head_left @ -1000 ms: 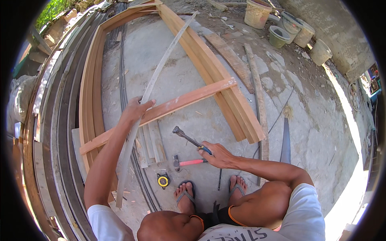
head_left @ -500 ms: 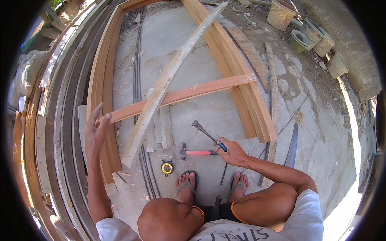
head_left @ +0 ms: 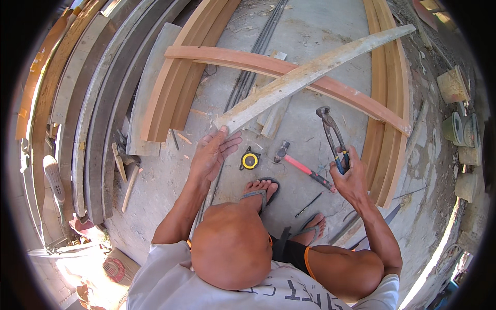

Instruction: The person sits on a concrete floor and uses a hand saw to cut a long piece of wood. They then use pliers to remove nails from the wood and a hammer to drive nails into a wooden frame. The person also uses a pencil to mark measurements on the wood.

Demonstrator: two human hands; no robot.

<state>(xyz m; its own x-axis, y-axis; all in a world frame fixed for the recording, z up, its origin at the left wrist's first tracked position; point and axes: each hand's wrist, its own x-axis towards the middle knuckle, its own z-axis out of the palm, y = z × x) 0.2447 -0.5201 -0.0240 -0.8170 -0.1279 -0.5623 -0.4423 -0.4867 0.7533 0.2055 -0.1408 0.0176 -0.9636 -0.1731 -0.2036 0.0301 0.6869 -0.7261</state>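
My left hand (head_left: pixel 212 157) grips the lower end of a long pale, weathered board (head_left: pixel 310 71), which lies diagonally over a reddish crosspiece (head_left: pixel 225 55). That crosspiece spans two bundles of light-brown timber (head_left: pixel 380 165), (head_left: pixel 183 62). My right hand (head_left: pixel 347 178) is closed on the handles of metal pincers (head_left: pixel 331 132), jaws upward. Between my hands, on the concrete, lie a yellow and black tape measure (head_left: pixel 249 160) and a hammer with a pink handle (head_left: pixel 305 169). A thin dark rod (head_left: pixel 309 204) lies near my feet.
Stacked weathered planks (head_left: pixel 90 93) run along the left. Several buckets (head_left: pixel 453 85) stand at the right beside a wall. Long dark metal bars (head_left: pixel 263 28) lie on the concrete between the timber bundles. A saw (head_left: pixel 390 217) is near my right elbow.
The view has turned leftward and down. My left hand moved from the board to the crosspiece's left end, then back onto the pale board's end. My right hand still holds the pincers.
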